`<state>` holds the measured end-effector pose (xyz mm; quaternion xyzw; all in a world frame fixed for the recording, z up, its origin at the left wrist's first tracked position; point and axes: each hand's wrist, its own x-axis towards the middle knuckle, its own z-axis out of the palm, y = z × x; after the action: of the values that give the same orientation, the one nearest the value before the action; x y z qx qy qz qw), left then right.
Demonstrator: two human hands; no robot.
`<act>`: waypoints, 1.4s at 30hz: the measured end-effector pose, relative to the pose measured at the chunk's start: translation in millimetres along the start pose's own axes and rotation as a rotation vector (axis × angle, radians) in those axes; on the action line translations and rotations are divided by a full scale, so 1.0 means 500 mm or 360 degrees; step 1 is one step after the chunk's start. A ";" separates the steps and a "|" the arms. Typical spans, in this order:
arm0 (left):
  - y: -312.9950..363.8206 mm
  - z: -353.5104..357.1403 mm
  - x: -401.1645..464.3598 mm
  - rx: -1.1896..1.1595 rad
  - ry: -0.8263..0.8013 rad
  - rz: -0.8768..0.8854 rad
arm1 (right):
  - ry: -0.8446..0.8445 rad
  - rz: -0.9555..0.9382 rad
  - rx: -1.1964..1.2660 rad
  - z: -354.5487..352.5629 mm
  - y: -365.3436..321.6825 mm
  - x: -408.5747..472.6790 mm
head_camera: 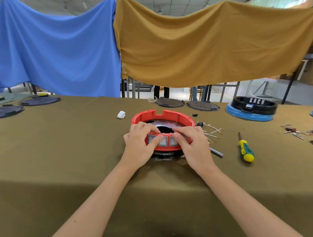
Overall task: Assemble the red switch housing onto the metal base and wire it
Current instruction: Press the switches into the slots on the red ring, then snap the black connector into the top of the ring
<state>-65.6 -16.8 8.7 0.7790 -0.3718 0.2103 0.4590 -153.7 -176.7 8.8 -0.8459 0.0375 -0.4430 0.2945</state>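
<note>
Gripping the near wall of the round red plastic switch housing (162,131), both hands work at the centre of the olive-cloth table (62,150). The housing sits over the shiny perforated metal base (167,122), visible through its open top. The left hand (142,144) curls its fingers over the rim, thumb pressing a grey rocker switch (157,140) on the outer face. The right hand (190,144) clasps the rim likewise, thumb beside the second switch.

Handling: the housing appears a rigid, light moulded ring; its thin notched wall may crack if squeezed. Hold it by the rim on opposite sides. Loose white wire leads (213,131) lie just right of it, a green-and-yellow-handled screwdriver (245,148) farther right.
</note>
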 end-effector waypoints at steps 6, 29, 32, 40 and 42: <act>0.001 0.003 0.001 -0.0002 0.0002 -0.0033 | 0.0011 0.0035 -0.0119 0.006 0.006 0.011; -0.005 -0.023 0.017 -0.0195 0.0222 0.0082 | 0.0175 0.0464 0.0106 -0.048 0.067 0.084; -0.039 -0.032 0.066 -0.0164 0.0214 -0.0190 | 0.0001 0.0608 -0.0191 -0.063 0.132 0.148; -0.133 -0.004 0.143 -0.0963 -0.0075 -0.0879 | -0.0569 0.0738 -0.0692 -0.025 0.246 0.235; -0.146 -0.001 0.136 -0.1050 -0.0097 -0.0897 | -0.0693 0.0719 -0.0794 -0.012 0.271 0.233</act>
<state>33.8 -20.7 13.5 0.6675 -0.2052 -0.0764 0.7116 -61.1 -329.2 24.2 -0.9360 0.2657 -0.1549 0.1712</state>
